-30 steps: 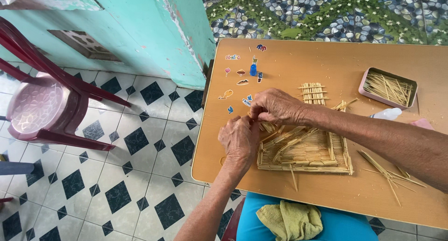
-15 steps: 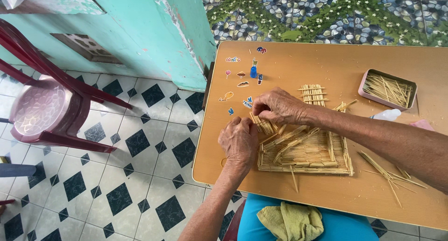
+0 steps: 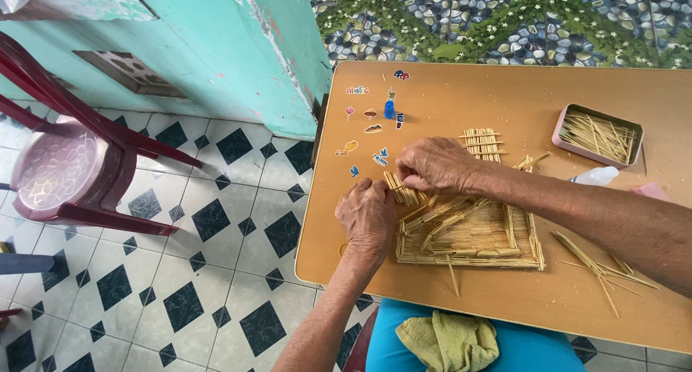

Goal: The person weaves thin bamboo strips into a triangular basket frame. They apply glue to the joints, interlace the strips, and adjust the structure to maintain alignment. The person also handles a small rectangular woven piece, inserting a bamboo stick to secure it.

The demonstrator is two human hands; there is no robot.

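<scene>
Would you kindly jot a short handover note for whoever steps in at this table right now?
Left hand: pinching thin sticks at the left edge of the flat stick frame.
Right hand: gripping the small stick bundle at the frame's upper-left corner.
Around: pink tray of sticks at the far right, small stick grid behind the frame, loose sticks to the right.
Done: the frame's border is built.
Left: the diagonal sticks inside look loose.

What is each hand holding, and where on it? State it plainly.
Both the left hand and right hand pinch a small bundle of sticks at the stick frame's left corner; exact grip hidden.
</scene>
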